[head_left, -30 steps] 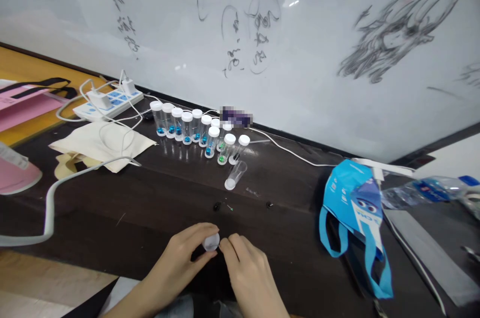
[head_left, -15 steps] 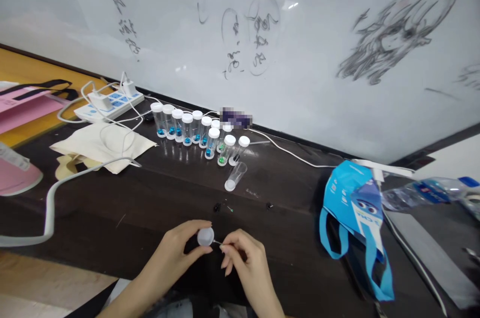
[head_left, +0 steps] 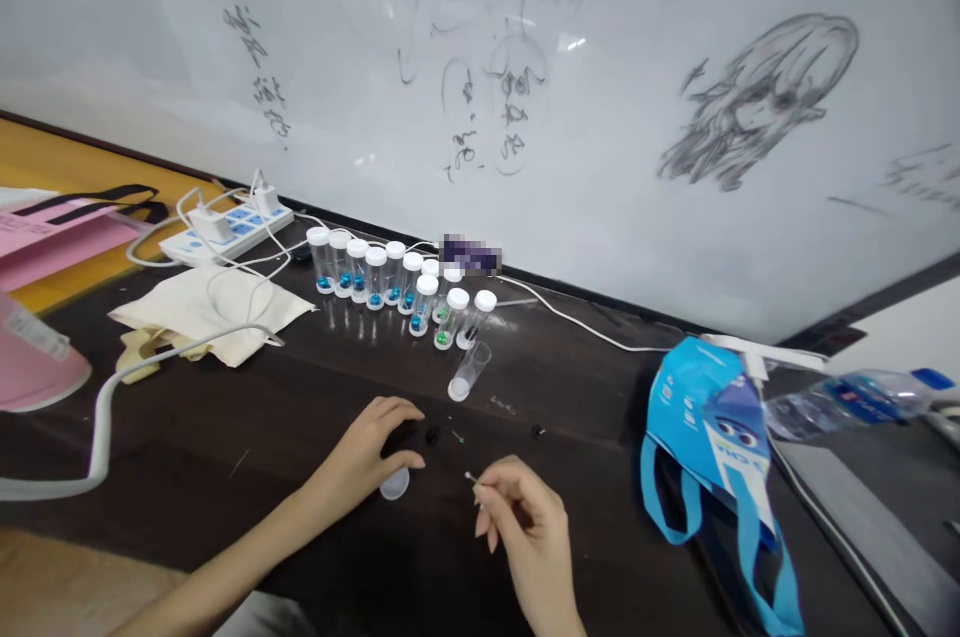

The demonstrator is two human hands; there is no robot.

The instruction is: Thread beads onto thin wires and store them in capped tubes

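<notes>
My left hand [head_left: 380, 442] has its thumb and fingers apart and holds nothing. Under its thumb, a round whitish cap [head_left: 394, 484] lies on the dark table; whether they touch I cannot tell. Just beyond the fingertips are a small black piece [head_left: 433, 435] and a tiny green-tipped pin-like piece [head_left: 458, 437]. Between thumb and forefinger, my right hand [head_left: 521, 512] pinches a thin little stick with a pale rounded tip [head_left: 469, 477]. Farther back, an uncapped clear tube [head_left: 471, 370] lies on its side.
Several white-capped clear tubes [head_left: 376, 279] with blue, green or dark bits stand in a row before the whiteboard [head_left: 360, 47]. A blue bag [head_left: 694, 417] and a plastic bottle [head_left: 855, 399] are at right. Left are a cream pouch [head_left: 210, 307], cables and a power strip [head_left: 240, 222].
My left hand has let go of the round cap, now on the table, and moved up a little. My right hand has drawn the thin stick away to the right.
</notes>
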